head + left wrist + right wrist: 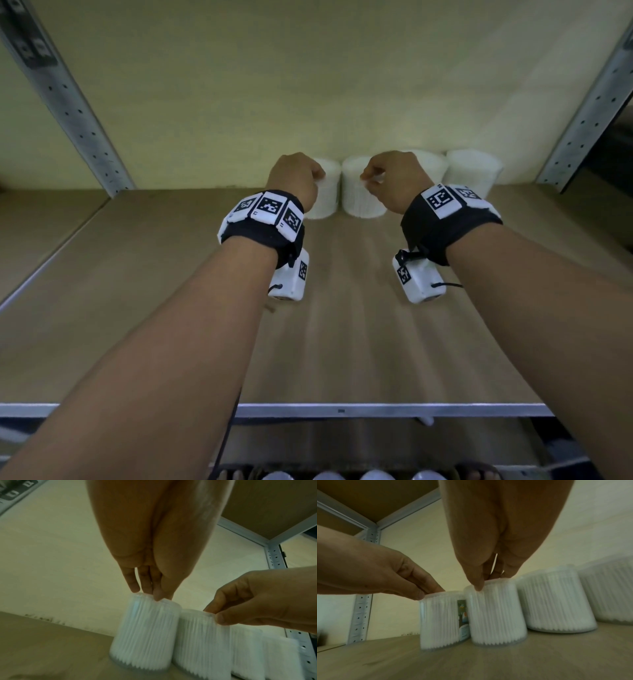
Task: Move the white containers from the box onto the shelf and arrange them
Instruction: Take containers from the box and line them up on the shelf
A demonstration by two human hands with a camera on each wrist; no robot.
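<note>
White containers: four stand upright in a row at the back of the shelf, against the wall.
Left hand: fingertips pinch the lid rim of the leftmost container.
Right hand: thumb and fingers pinch the second container at its rim.
Third container: partly hidden behind the right hand in the head view.
Fourth container: untouched, blurred (cut off in both wrist views).
Label on leftmost: too blurred to read.
</note>
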